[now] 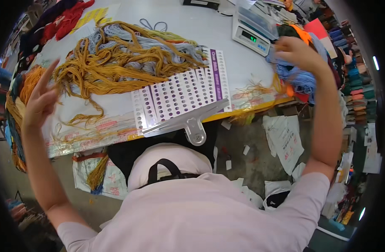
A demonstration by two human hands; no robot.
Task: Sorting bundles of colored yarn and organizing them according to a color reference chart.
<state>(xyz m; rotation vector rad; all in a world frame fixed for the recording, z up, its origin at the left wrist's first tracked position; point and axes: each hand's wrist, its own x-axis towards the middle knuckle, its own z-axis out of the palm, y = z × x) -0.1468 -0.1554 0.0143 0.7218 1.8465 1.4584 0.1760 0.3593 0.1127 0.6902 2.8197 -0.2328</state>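
Observation:
My left hand (42, 103) is raised at the table's left side, its index finger stretched out and the other fingers partly bent, with nothing visible in it. Close to it lies a big tangle of mustard-coloured thread (112, 63), mixed with pale grey-blue thread (117, 31). My right hand (299, 54) is curled closed, just right of a digital scale (251, 38) and above a bundle of blue thread (299, 80); whatever it may hold is hidden. In front of me, a white card punched with rows of holes (138, 107) sits under a large metal clip (196, 126), partly covered by the mustard thread.
Red yarn (68, 21) lies at the far left, and orange yarn (33, 82) hangs at the left edge. Yellow tape (243, 110) runs along the table's front edge. White sacks (285, 138) lie on the floor. Shelves of coloured yarn (356, 84) stand at right.

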